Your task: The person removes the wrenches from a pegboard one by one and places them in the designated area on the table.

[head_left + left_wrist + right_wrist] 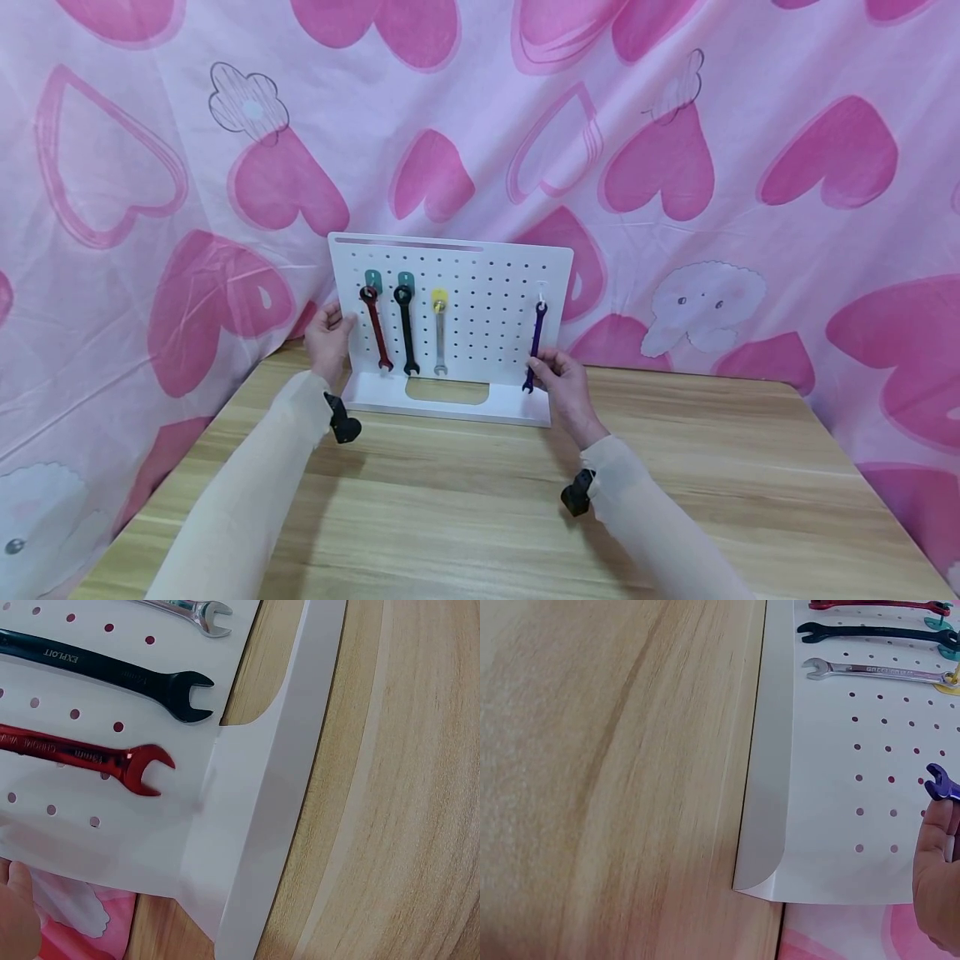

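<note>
A white pegboard on a flat base stands on the table. At its left edge is my left hand, thumb in front and fingers by the rim, gripping it. My right hand pinches the lower part of a purple wrench, whose upper ring end is at a white hook. In the right wrist view the open end of the purple wrench sticks out past the fingers. On the board's left half hang a red wrench, a black wrench and a silver wrench.
Green hooks carry the red and black wrenches; a yellow hook carries the silver one. The base has an oblong cutout. A wooden table lies beneath, with a pink heart-patterned cloth hanging behind it.
</note>
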`<state>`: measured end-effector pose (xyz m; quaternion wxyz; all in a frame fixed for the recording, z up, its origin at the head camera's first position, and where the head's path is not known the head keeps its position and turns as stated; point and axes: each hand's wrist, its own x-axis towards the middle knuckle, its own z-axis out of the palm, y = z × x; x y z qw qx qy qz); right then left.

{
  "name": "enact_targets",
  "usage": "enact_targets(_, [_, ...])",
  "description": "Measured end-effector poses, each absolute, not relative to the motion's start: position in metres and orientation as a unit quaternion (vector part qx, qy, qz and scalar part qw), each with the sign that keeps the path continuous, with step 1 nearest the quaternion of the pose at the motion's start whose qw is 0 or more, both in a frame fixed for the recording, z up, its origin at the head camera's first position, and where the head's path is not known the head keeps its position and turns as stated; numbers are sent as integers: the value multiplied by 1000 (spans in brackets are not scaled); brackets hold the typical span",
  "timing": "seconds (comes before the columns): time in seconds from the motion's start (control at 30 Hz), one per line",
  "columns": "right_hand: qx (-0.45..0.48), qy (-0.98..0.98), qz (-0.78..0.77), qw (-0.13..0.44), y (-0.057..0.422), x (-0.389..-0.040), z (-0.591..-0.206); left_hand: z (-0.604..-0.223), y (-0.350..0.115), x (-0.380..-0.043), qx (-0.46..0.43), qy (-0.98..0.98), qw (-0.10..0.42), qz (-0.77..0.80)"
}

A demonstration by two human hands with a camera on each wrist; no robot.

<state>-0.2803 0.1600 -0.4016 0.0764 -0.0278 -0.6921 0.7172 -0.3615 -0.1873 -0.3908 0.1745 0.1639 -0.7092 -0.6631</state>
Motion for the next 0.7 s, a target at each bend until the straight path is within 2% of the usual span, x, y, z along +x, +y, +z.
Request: enact_targets(0.7, [-38, -690, 720, 68, 158, -272, -396, -389, -187, -359, 160, -713, 179, -659])
